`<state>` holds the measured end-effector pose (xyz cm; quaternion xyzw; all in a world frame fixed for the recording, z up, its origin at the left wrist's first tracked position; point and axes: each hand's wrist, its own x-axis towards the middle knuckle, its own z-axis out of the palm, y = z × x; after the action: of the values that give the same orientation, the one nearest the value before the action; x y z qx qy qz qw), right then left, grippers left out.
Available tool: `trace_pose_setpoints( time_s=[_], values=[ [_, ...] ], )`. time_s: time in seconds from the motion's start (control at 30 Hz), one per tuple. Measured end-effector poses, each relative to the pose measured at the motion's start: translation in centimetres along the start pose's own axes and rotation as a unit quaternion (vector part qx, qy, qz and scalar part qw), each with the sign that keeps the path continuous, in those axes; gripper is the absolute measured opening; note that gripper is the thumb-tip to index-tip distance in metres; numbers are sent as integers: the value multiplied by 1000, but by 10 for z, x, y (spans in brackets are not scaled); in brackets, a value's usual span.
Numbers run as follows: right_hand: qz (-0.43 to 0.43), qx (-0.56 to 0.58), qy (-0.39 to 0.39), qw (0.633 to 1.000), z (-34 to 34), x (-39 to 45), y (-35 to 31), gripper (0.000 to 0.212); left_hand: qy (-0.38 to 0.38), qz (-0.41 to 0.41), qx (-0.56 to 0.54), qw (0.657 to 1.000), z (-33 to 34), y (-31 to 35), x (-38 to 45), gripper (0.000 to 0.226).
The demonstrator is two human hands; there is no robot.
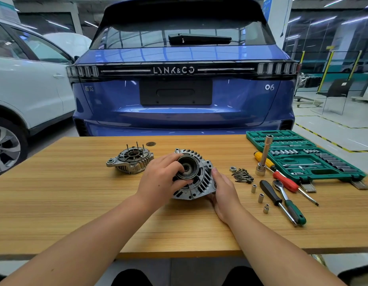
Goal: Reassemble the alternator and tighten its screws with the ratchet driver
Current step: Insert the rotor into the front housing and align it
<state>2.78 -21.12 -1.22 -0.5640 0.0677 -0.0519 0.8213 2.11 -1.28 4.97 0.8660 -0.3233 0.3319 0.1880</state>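
The alternator body [201, 178], a ribbed grey housing with a dark pulley [188, 167] on top, stands tilted at the table's middle. My left hand [160, 178] grips the pulley from the left, fingers curled round its rim. My right hand [222, 193] holds the housing's lower right edge, thumb up against its side. The other housing half [130, 161], with several studs sticking up, lies to the left. A pile of dark screws [241, 175] and a nut [232, 168] lie to the right. The green-handled ratchet [288, 201] lies further right.
Wooden table [76, 203]. An open green socket case [302, 155] sits at the back right, with a tall socket extension [264, 155], yellow, red and black screwdrivers [271, 195] and three loose sockets [260, 198] near it. A blue car [179, 89] stands behind the table.
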Motion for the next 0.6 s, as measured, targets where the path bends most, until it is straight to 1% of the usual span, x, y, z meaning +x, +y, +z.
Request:
trace_pose_setpoints(
  time_s=[0.17, 0.33, 0.47, 0.6],
  values=[
    [1, -5, -4, 1000, 0, 0, 0, 36, -20, -35, 19, 999, -4, 2, 2, 38],
    [5, -9, -6, 1000, 2, -1, -1, 35, -10, -89, -6, 996, -8, 4, 5, 56],
    [7, -5, -9, 1000, 2, -2, -2, 34, -24, -92, 9, 995, -10, 5, 9, 66],
    [8, 5, -16, 1000, 2, -3, -2, 34, -65, -83, 36, 994, -14, 5, 16, 76]
  ],
)
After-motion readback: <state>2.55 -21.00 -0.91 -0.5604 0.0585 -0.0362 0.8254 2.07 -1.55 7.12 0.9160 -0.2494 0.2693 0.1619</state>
